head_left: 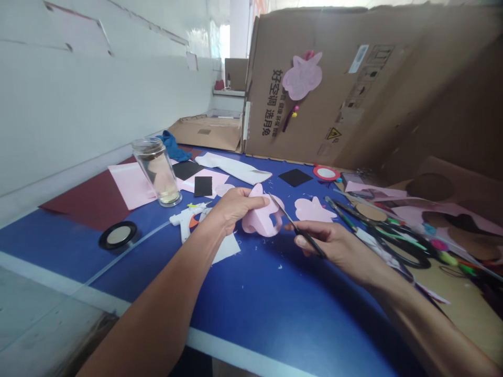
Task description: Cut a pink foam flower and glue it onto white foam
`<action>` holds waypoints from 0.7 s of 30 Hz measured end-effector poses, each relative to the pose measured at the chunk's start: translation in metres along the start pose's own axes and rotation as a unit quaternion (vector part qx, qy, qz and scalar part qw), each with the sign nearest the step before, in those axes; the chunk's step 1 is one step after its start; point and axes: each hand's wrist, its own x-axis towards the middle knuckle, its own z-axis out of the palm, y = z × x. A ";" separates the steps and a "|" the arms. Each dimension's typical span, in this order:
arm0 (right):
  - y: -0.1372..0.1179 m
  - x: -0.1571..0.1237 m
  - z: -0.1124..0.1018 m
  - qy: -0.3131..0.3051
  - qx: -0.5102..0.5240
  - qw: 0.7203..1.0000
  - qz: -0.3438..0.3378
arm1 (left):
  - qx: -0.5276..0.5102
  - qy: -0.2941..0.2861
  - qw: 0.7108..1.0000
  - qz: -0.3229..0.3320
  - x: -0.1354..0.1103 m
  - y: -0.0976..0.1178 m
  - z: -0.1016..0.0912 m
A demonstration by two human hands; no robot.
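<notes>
My left hand [231, 207] is closed on a pink foam piece [262, 215], holding it bent just above the blue table [255, 303]. My right hand [334, 243] grips small dark scissors [294, 225], whose blades point up and left into the pink piece's edge. A cut pink flower shape [313, 210] lies flat on the table just behind the scissors. A white glue gun [188, 217] lies under my left wrist, on a white sheet [226, 248].
A glass jar [157, 171] stands at the left on pink sheets. A black tape roll [118, 235] lies nearer. Large black scissors [401, 246] and coloured scraps crowd the right. A big cardboard box [353, 84] with a pink flower cutout [302, 76] stands behind.
</notes>
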 end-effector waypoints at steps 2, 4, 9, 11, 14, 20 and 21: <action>-0.002 -0.001 0.000 0.003 -0.012 1.000 0.001 | -0.001 0.001 1.000 0.004 0.001 -0.001 -0.001; -0.003 -0.001 0.000 0.002 -0.021 1.000 0.002 | 0.001 0.005 1.000 0.008 0.001 -0.002 -0.001; -0.001 -0.001 -0.001 0.001 -0.014 1.000 0.004 | 0.006 0.017 1.000 0.016 0.002 -0.002 -0.001; 0.000 -0.001 -0.001 0.004 -0.009 1.000 0.007 | 0.002 0.016 1.000 0.013 0.001 -0.002 -0.001; 0.001 -0.001 -0.001 0.005 -0.004 1.000 0.010 | 0.001 0.014 1.000 0.006 0.001 -0.001 -0.001; 0.003 -0.002 -0.001 -0.005 -0.004 1.000 0.009 | 0.011 0.001 1.000 0.020 0.000 -0.001 -0.001; 0.002 -0.002 -0.001 -0.008 -0.003 1.000 0.009 | 0.012 0.001 1.000 0.020 0.000 -0.002 -0.001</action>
